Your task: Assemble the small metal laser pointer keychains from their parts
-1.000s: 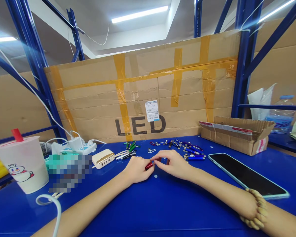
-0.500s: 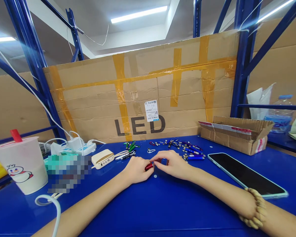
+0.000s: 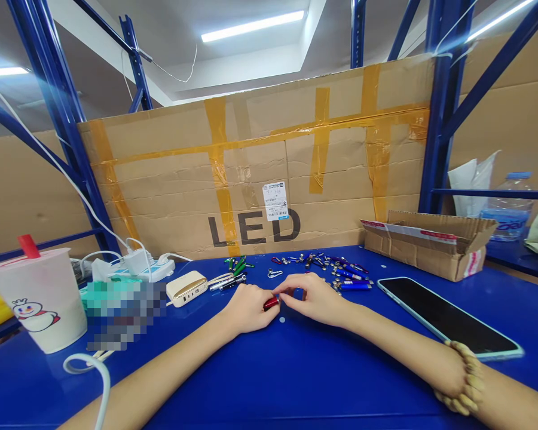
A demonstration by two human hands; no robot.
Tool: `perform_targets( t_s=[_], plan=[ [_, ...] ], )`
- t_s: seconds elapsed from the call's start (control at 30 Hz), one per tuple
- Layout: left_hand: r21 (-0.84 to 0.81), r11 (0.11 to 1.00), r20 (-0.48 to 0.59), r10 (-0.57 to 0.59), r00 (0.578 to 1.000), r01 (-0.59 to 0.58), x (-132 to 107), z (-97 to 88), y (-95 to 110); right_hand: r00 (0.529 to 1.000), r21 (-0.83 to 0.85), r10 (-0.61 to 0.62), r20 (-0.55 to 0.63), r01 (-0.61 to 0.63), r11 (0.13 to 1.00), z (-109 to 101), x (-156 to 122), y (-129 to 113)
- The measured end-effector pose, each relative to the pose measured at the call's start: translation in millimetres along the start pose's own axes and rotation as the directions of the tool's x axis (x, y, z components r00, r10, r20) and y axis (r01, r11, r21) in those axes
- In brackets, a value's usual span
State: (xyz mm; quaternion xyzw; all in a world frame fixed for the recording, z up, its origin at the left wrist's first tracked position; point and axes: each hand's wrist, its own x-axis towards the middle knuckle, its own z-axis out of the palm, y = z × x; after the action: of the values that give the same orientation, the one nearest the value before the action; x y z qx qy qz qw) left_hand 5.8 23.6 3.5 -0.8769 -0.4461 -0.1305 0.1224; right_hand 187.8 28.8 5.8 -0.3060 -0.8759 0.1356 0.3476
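Observation:
My left hand (image 3: 251, 307) is closed around a small shiny red metal cylinder (image 3: 271, 303), and only one end of it shows between the fingers. Against that end, my right hand (image 3: 311, 297) brings thumb and forefinger together in a pinch; anything between those fingertips is too small to make out. Just behind the hands lies a small silver clip (image 3: 274, 273). Blue metal cylinders (image 3: 355, 286) with small clips are scattered beyond my right hand. Green pieces (image 3: 239, 264) and silver-and-black cylinders (image 3: 228, 282) lie beyond my left hand.
A cream power bank (image 3: 187, 288), a power strip (image 3: 161, 270) with cables and a drink cup (image 3: 40, 301) stand left. On the right are a phone (image 3: 448, 313) and an open cardboard box (image 3: 412, 251). A large cardboard sheet (image 3: 174, 203) closes off the blue table's back.

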Motion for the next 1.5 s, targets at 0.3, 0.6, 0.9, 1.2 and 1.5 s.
perform_targets(
  t_s=[0.3,0.6,0.9,1.2,1.5],
  plan=[
    [-0.005,1.000,0.003,0.006,1.000,-0.006,0,0.0,0,1.000,-0.006,0.005,0.005,-0.005,1.000,0,0,0],
    [-0.015,1.000,-0.001,0.011,1.000,-0.011,1,0.6,-1,1.000,0.000,0.003,0.019,-0.003,1.000,-1,0,-1],
    [0.010,1.000,0.001,0.008,1.000,-0.009,0,0.0,-1,0.998,-0.105,0.061,-0.012,-0.061,0.993,-2,0,-4],
    [-0.014,1.000,-0.026,-0.023,0.999,0.022,0,-3.5,1,0.918,-0.275,0.293,-0.268,-0.364,0.890,-10,3,-4],
    [-0.003,0.998,-0.024,-0.070,0.997,0.070,1,-4.0,3,0.914,-0.469,0.372,-0.164,-0.404,0.785,-11,2,2]
  ],
)
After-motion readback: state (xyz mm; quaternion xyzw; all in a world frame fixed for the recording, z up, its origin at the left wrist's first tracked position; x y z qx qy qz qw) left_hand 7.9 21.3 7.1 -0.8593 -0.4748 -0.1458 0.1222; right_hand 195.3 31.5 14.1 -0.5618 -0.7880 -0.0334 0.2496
